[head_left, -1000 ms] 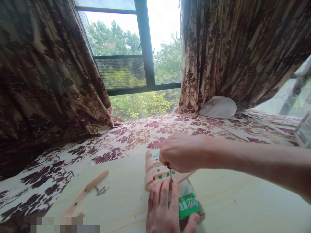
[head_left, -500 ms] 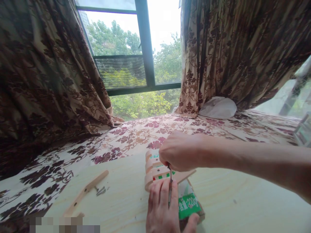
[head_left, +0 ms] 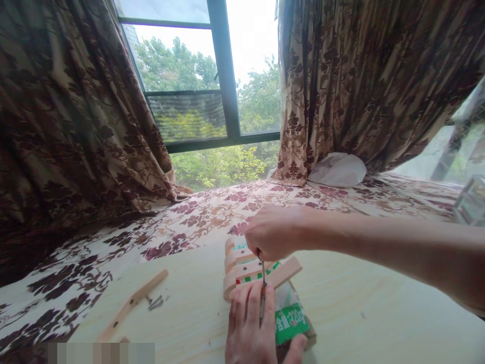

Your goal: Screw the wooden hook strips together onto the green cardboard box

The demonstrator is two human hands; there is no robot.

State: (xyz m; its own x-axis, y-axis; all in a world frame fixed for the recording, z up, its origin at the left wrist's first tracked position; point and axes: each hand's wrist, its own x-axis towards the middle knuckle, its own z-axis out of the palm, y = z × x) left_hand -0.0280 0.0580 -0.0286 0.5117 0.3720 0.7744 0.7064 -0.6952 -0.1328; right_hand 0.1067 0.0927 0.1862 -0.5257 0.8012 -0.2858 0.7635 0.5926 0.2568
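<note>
Floral fabric [head_left: 212,210] lies far; the right hand [head_left: 271,231] clamps a metal-shafted tool [head_left: 263,270], best kept square while the left hand [head_left: 249,328], thumb apart, steadies the wooden slat [head_left: 288,271].

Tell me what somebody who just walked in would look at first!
Probably the bright window straight ahead, between the big flowery curtains. Then the hands, low in the middle: the right hand grips a thin metal tool, pointing down towards the left hand. Beside that hand, a green label pops out.
</note>
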